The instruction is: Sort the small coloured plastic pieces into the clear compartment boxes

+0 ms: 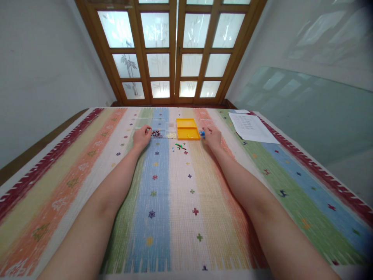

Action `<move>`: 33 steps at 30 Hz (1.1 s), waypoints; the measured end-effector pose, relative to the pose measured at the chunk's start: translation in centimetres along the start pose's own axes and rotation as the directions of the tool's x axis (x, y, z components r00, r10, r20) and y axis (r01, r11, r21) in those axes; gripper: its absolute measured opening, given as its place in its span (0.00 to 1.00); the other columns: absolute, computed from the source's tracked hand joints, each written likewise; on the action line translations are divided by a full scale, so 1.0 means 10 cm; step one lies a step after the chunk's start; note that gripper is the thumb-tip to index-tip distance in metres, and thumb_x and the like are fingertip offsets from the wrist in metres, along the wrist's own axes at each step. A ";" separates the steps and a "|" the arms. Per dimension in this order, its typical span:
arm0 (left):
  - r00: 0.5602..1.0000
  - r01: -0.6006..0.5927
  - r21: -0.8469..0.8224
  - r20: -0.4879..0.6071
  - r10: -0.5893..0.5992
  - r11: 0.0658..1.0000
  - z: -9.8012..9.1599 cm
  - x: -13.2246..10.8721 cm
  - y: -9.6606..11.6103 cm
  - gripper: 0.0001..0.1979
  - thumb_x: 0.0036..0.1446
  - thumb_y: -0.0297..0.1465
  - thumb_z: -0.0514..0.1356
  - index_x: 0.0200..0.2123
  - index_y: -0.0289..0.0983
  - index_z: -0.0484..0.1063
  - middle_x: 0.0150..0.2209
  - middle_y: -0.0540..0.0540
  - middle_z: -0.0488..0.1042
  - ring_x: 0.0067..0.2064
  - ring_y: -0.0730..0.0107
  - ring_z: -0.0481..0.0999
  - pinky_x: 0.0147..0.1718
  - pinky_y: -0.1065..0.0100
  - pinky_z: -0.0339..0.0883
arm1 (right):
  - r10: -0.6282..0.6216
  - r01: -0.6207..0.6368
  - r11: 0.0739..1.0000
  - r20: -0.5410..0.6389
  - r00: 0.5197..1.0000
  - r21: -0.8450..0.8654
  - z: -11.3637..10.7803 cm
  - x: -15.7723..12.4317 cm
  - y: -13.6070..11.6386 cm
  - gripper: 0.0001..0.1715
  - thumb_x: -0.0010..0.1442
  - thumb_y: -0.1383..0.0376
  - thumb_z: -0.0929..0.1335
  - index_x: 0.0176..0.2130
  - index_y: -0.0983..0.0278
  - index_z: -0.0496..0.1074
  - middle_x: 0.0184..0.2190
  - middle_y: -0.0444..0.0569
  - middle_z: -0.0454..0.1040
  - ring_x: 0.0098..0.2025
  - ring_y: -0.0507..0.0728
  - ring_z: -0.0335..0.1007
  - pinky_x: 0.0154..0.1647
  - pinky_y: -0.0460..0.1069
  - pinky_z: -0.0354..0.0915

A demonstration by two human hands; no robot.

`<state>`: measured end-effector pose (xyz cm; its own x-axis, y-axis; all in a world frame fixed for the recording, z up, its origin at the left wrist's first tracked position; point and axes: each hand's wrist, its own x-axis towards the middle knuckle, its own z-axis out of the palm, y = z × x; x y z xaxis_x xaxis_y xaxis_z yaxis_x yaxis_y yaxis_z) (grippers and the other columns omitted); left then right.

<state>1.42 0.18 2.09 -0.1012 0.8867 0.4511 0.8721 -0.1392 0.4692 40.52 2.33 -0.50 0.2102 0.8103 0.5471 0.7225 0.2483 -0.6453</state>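
Note:
My left hand [142, 137] is curled closed at the left edge of a clear compartment with small dark brown pieces [156, 133]; what its fingers hold, if anything, is too small to make out. My right hand [213, 137] bends round beside small blue pieces [202, 133], its fingertips closed and partly hidden. Between the hands lies an open yellow box [188, 127] with a few thin yellow pieces in its near half. Left of it are small whitish pieces [171, 135] in a clear container. A little heap of green, brown and blue pieces [180, 147] rests on the cloth in front.
A striped, patterned tablecloth [183, 217] covers the table. A printed sheet of paper [252, 127] lies at the back right. Clear lids [155, 123] stand behind the small pieces. Beyond the table are wood-framed glass doors [175, 50], with a glass panel [305, 109] to the right.

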 end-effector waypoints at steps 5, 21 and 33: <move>0.999 -0.033 -0.016 0.004 0.033 0.999 0.03 -0.01 -0.01 0.14 0.65 0.37 0.55 0.43 0.40 0.79 0.28 0.48 0.74 0.31 0.65 0.72 0.32 0.66 0.55 | 0.063 -0.063 0.998 0.008 0.998 0.020 0.02 -0.01 0.03 0.22 0.66 0.56 0.62 0.34 0.63 0.81 0.36 0.54 0.82 0.37 0.61 0.74 0.39 0.53 0.63; 0.922 -0.257 -0.036 0.291 0.256 0.966 0.10 -0.20 0.52 0.15 0.67 0.37 0.57 0.48 0.41 0.81 0.33 0.46 0.80 0.35 0.63 0.76 0.36 0.66 0.62 | -0.053 0.054 0.998 0.069 0.996 -0.010 0.08 -0.09 -0.08 0.21 0.67 0.56 0.62 0.41 0.63 0.82 0.41 0.55 0.82 0.43 0.63 0.74 0.46 0.55 0.65; 0.715 -0.468 -0.147 0.516 0.471 0.871 0.13 -0.55 1.03 0.17 0.67 0.36 0.57 0.54 0.46 0.81 0.45 0.44 0.84 0.45 0.58 0.81 0.43 0.63 0.68 | -0.175 0.173 0.985 0.147 0.974 0.031 0.12 -0.20 -0.27 0.19 0.68 0.59 0.63 0.39 0.64 0.81 0.41 0.56 0.82 0.45 0.63 0.74 0.51 0.57 0.64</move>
<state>11.61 -5.55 3.53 0.5858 0.7961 0.1519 0.7367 -0.6012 0.3097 37.36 0.75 -0.51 -0.0186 0.8232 0.5675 0.7272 0.4006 -0.5574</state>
